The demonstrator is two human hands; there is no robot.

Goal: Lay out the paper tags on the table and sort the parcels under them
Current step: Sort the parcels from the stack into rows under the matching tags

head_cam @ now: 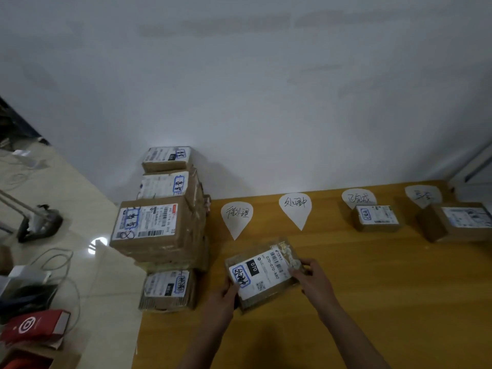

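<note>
Brown cardboard parcel [262, 272], white label up, over the wooden table [346, 302] near its left end, just below the 2 left paper tags [236, 214] of 4. Grip: left hand [226, 294] on its left edge, right hand [311, 278] on its right edge, fingers curled round it. A parcel stack [159, 227] stands further left.

Four paper tags [295, 209] along table [372, 302] rear; parcel stack [159, 225] at left.

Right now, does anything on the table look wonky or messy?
Yes. The pile of parcels at the left edge of the table is stacked unevenly: a big box overhangs the smaller bottom box, so it may be wobbly. The parcel held by the left hand and right hand has crumpled tape at one corner.
</note>
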